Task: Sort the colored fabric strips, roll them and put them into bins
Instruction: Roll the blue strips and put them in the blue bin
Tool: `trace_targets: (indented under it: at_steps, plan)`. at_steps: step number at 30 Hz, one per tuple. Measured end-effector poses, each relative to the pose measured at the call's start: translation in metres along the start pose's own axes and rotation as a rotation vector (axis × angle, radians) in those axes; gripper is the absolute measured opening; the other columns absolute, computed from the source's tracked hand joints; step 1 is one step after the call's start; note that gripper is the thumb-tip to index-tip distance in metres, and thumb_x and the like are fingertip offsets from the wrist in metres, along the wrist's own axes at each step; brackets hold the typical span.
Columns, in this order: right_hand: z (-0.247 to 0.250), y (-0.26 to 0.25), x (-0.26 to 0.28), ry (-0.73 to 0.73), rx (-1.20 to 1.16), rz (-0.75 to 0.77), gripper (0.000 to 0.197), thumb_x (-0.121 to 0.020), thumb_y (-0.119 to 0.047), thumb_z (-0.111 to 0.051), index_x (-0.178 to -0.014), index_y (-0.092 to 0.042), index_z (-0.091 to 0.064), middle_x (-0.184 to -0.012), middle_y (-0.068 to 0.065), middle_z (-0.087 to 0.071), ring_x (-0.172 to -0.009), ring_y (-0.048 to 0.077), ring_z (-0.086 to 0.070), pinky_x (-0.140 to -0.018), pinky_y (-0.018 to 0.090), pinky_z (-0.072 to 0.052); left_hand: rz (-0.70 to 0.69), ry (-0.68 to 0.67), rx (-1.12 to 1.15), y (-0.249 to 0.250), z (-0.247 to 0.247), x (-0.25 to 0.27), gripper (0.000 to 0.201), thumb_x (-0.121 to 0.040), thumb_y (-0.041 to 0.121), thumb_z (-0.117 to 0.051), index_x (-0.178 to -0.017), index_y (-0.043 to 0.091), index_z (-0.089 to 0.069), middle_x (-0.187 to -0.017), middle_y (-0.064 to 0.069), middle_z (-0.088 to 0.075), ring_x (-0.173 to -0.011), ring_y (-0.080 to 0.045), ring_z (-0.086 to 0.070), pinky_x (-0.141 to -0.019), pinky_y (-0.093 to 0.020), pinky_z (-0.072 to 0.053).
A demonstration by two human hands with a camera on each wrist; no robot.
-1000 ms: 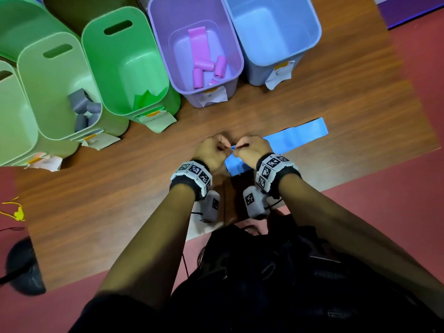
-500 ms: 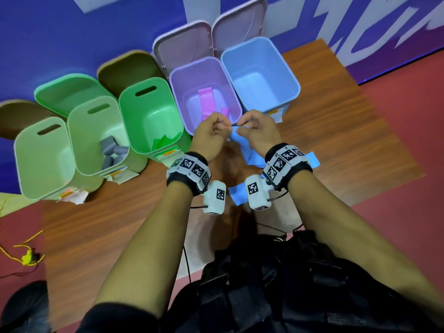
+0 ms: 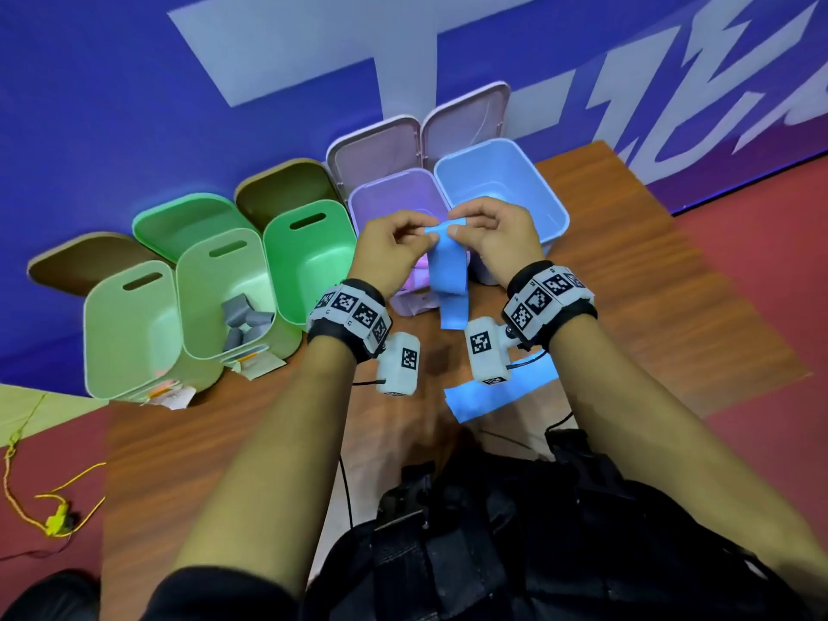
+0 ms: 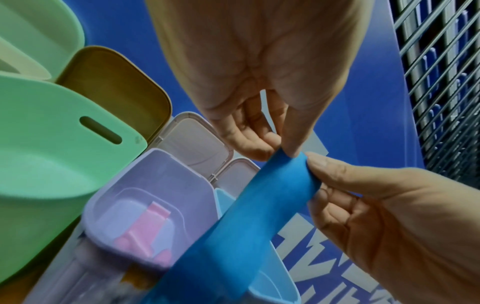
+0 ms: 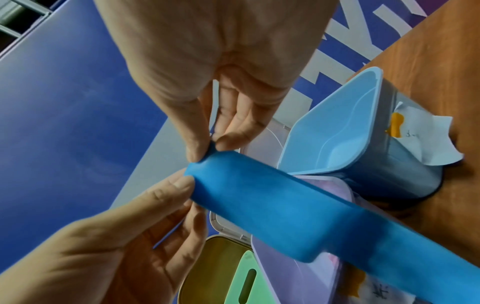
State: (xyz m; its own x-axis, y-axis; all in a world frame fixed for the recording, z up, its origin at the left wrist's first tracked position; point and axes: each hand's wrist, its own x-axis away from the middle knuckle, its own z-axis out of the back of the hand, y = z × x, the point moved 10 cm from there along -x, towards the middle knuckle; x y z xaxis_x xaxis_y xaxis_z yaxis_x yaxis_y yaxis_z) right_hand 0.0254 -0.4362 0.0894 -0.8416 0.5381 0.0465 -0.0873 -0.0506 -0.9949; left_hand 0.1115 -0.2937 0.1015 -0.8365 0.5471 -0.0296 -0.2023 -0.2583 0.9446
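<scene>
A blue fabric strip (image 3: pixel 448 280) hangs in the air in front of the purple bin (image 3: pixel 358 199) and the blue bin (image 3: pixel 553 199). My left hand (image 3: pixel 419 233) pinches one top corner of it and my right hand (image 3: pixel 461 228) pinches the other. In the left wrist view the left hand (image 4: pixel 283 150) nips the strip (image 4: pixel 259 205) between thumb and fingers. The right wrist view shows the right hand (image 5: pixel 207 148) pinching the strip (image 5: pixel 259 195), whose top is doubled over. A blue length (image 3: pixel 497 396) lies on the table under my right wrist.
Several open bins stand in a row at the back of the wooden table (image 3: pixel 649 284): a green one (image 3: pixel 313 244), a light green one (image 3: pixel 201 298) with grey rolls (image 3: pixel 244 316), and a pale green one (image 3: pixel 130 324). Pink strips (image 4: pixel 148 228) lie in the purple bin.
Both hands have lifted the strip's end from the table up to bin height. The strip now hangs down from them, and the head view has tilted up toward the wall.
</scene>
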Motion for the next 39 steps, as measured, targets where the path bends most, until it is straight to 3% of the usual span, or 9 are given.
trace_targets:
  at_steps: [3,5,8,13,17,22,27,31,39]
  plan:
    - [-0.001,-0.013,-0.005,0.014,0.034,0.049,0.014,-0.082,-0.003,-0.075,-0.089,-0.015,-0.074,-0.072,-0.014,-0.066,-0.071,0.001,-0.062,-0.075,0.017,-0.050,-0.020,0.007,-0.025,0.006,0.009,-0.006,0.011,-0.086,0.003,-0.070,-0.095,0.010,-0.073,-0.076,0.003,-0.065,-0.069,-0.009,-0.058,-0.075,-0.021,-0.049]
    - [-0.002,-0.019,-0.005,0.017,0.054,0.074,0.012,-0.083,-0.004,-0.075,-0.091,-0.012,-0.075,-0.070,-0.013,-0.063,-0.068,-0.002,-0.059,-0.073,0.014,-0.049,-0.030,0.006,-0.024,0.007,0.011,-0.008,0.010,-0.087,0.004,-0.069,-0.094,0.010,-0.072,-0.076,0.005,-0.065,-0.069,-0.009,-0.057,-0.075,-0.022,-0.049]
    - [-0.005,-0.020,-0.005,-0.008,0.063,0.084,0.013,-0.082,-0.007,-0.077,-0.092,-0.014,-0.075,-0.073,-0.007,-0.062,-0.072,0.006,-0.058,-0.075,0.016,-0.049,-0.042,0.005,-0.022,0.006,0.012,-0.007,0.009,-0.088,0.004,-0.066,-0.093,0.010,-0.070,-0.078,0.006,-0.065,-0.070,-0.009,-0.057,-0.075,-0.023,-0.048]
    - [-0.007,-0.018,-0.005,-0.046,0.100,0.085,0.017,-0.081,-0.007,-0.078,-0.098,-0.013,-0.075,-0.080,-0.015,-0.068,-0.074,0.005,-0.063,-0.078,0.015,-0.050,-0.027,0.026,-0.032,0.003,0.013,-0.006,0.005,-0.089,0.005,-0.065,-0.092,0.005,-0.070,-0.084,0.002,-0.066,-0.069,-0.003,-0.058,-0.071,-0.019,-0.047]
    - [-0.009,-0.018,-0.003,-0.057,0.117,0.115,0.014,-0.084,-0.006,-0.075,-0.092,-0.018,-0.074,-0.076,-0.020,-0.067,-0.076,0.007,-0.061,-0.079,0.020,-0.051,-0.008,0.000,-0.026,0.001,0.011,-0.004,0.007,-0.089,0.004,-0.064,-0.089,0.010,-0.068,-0.080,0.004,-0.065,-0.066,-0.001,-0.057,-0.069,-0.019,-0.047]
    - [-0.012,-0.021,-0.004,-0.081,0.074,0.115,0.014,-0.085,-0.004,-0.071,-0.095,-0.013,-0.073,-0.076,-0.010,-0.064,-0.074,0.012,-0.058,-0.073,0.020,-0.051,-0.084,-0.032,-0.002,0.015,0.009,-0.002,0.019,-0.088,0.000,-0.063,-0.096,0.017,-0.066,-0.087,0.010,-0.064,-0.077,-0.009,-0.056,-0.076,-0.022,-0.048]
    - [-0.007,-0.019,-0.003,-0.068,0.037,0.065,0.007,-0.088,-0.005,-0.071,-0.093,-0.010,-0.071,-0.077,0.009,-0.064,-0.071,0.014,-0.059,-0.065,0.017,-0.050,-0.118,-0.070,-0.022,0.022,0.007,-0.001,0.018,-0.084,-0.002,-0.069,-0.099,0.008,-0.071,-0.094,-0.001,-0.069,-0.079,-0.011,-0.058,-0.082,-0.019,-0.050]
    - [-0.006,-0.018,-0.002,-0.068,0.050,0.072,0.010,-0.089,-0.006,-0.070,-0.085,-0.015,-0.071,-0.076,0.004,-0.067,-0.066,0.004,-0.060,-0.065,0.016,-0.050,-0.101,-0.041,-0.051,0.019,0.009,-0.001,0.015,-0.086,0.003,-0.071,-0.100,0.007,-0.074,-0.092,-0.005,-0.072,-0.077,-0.011,-0.060,-0.079,-0.014,-0.049]
    - [-0.007,-0.017,-0.002,-0.050,0.092,0.074,0.011,-0.090,-0.011,-0.070,-0.083,-0.018,-0.072,-0.078,0.003,-0.068,-0.067,0.002,-0.061,-0.066,0.018,-0.052,-0.104,-0.029,-0.077,0.015,0.008,-0.001,0.010,-0.089,0.006,-0.068,-0.098,0.005,-0.073,-0.093,-0.004,-0.072,-0.081,-0.010,-0.063,-0.081,-0.016,-0.049]
